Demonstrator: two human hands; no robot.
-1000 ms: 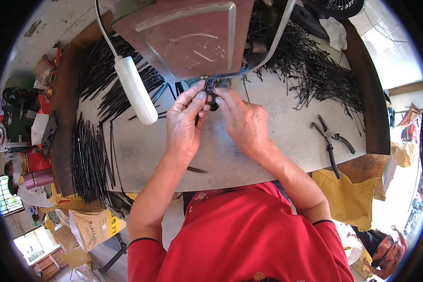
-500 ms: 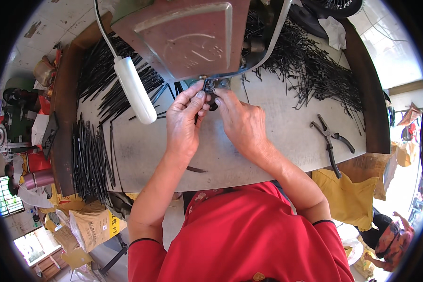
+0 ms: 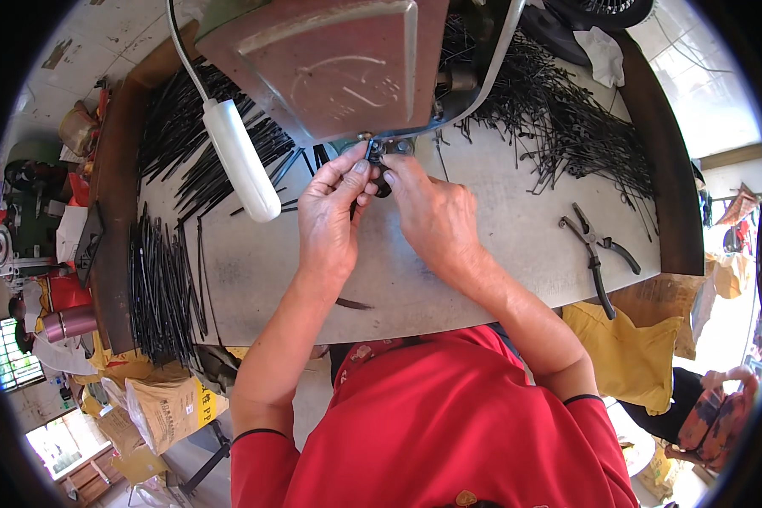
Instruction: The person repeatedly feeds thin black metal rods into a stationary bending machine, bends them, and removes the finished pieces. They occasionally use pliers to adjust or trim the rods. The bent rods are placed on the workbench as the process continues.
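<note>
1. Up near the top centre of the frame, both hands meet at a small dark metal part that sits just under the lower edge of a big brownish machine housing
2. The left hand reaches up from the lower middle, bare forearm running diagonally, back of the hand facing the camera; its fingers are pressed together, and thumb and forefinger pinch the small part from the left
3. The right hand comes in from the lower right, wrist bent inward, knuckles up; its fingers curl close together onto the same part from the right, their tips touching it, though the exact grip is hidden behind the knuckles
4. The two hands touch each other at the fingertips, directly above the grey counter
5. Just left of the left hand, a white cylindrical handle on a cord lies slanted toward the upper left
6. Black thin rods lie bundled at the left edge of the counter, and more are strewn in a heap at the upper right
7. A pair of pliers rests on the counter at the right, well apart from the hands
8. The person's red shirt fills the bottom centre
</note>
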